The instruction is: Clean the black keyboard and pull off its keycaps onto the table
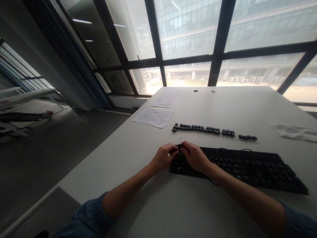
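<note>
A black keyboard [237, 167] lies on the white table, its left end under both hands. My left hand [166, 156] is closed at the keyboard's upper left corner, thumb and fingers pinched on something too small to make out. Beside it, my right hand [194, 156] is also closed, its fingertips at a small dark piece. Two thin pale wire prongs [180, 139] stick up between the hands, just beyond the fingertips. Behind the keyboard, loose black keycaps [198, 128] lie in a row of several groups.
Printed sheets [155, 116] lie at the table's left edge. A clear plastic wrapper [297, 132] is at the right. The white table [133, 165] ends in a slanted left edge above the floor. Large windows stand behind it.
</note>
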Demonstrator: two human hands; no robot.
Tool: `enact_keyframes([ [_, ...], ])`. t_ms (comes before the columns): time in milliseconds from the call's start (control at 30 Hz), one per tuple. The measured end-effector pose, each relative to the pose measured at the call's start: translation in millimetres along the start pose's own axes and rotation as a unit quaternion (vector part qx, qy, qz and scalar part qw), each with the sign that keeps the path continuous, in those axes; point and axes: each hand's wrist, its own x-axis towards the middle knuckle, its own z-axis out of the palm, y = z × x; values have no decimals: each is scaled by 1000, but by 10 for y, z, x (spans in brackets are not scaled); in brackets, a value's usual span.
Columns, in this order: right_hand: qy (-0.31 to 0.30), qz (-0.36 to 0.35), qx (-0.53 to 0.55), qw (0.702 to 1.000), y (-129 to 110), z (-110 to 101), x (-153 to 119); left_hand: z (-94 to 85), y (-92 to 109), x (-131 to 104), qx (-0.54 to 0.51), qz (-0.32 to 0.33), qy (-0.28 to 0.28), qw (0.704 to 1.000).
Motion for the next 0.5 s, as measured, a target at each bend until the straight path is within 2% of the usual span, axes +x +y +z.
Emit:
enact_keyframes([
  [167,-20,-68,-8,997,-30,11,-45,-5,-1,29,-39,23,-54,998],
  [500,53,-40,16,998,1,-15,-78,166,84,20,17,14,-3,1000],
])
